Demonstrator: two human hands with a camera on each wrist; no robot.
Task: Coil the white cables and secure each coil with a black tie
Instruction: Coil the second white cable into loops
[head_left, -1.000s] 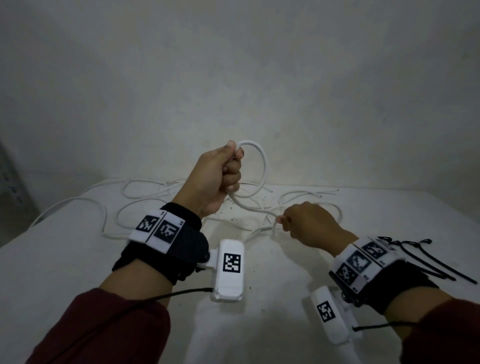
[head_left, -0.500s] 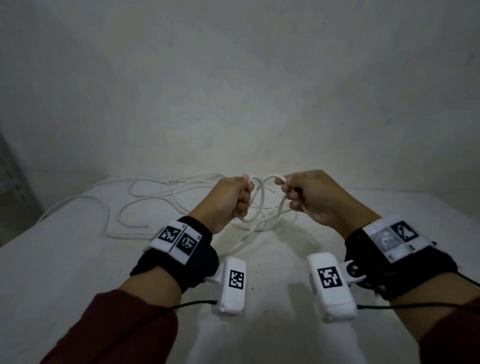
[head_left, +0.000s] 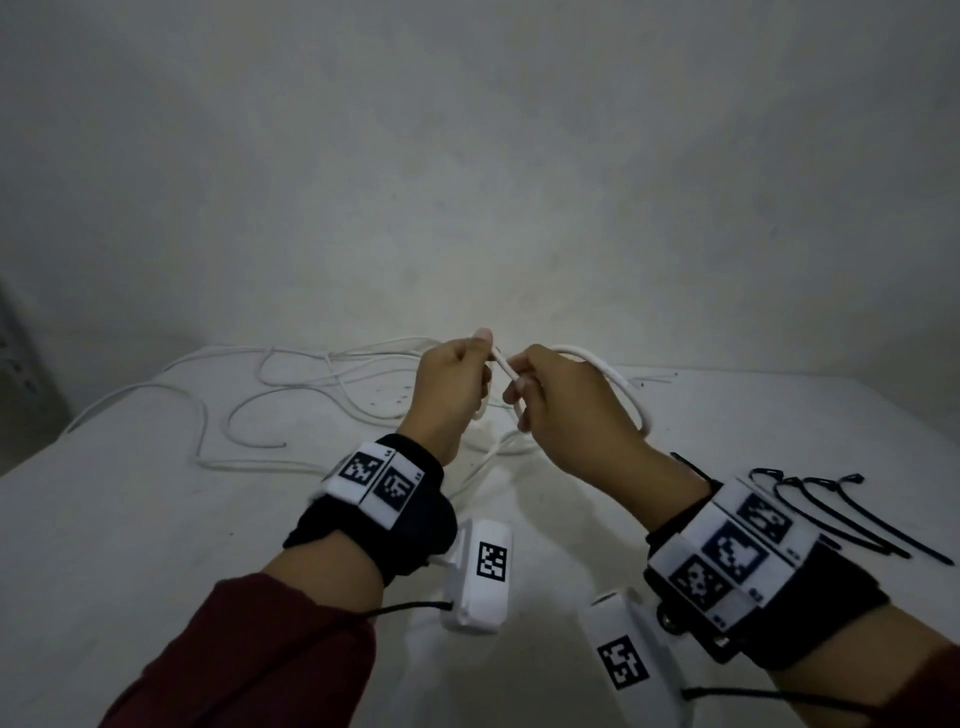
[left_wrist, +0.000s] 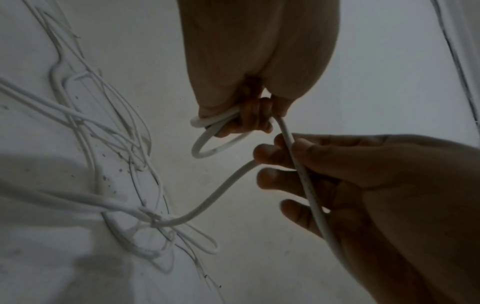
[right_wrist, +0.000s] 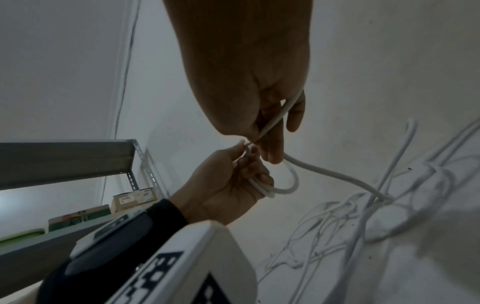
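My left hand (head_left: 470, 374) grips a small coil of white cable (left_wrist: 205, 144) just above the table; the loops hang below its curled fingers (right_wrist: 259, 179). My right hand (head_left: 524, 395) is right beside it and pinches the same cable (head_left: 503, 365) between thumb and fingers (left_wrist: 272, 156). From the right hand the cable arcs out to the right (head_left: 623, 384) and runs down to a tangle of loose white cables (head_left: 291, 395) on the table. Several black ties (head_left: 841, 512) lie on the table to the right of my right wrist.
The white table (head_left: 156, 519) stands against a plain wall. More tangled cable (right_wrist: 376, 205) lies under the hands. A grey metal shelf (right_wrist: 64, 160) with boxes (right_wrist: 135, 198) stands at the left.
The left hand came down from its raised position. The right hand rose from the table with the cable and met it; both now hold the cable close together.
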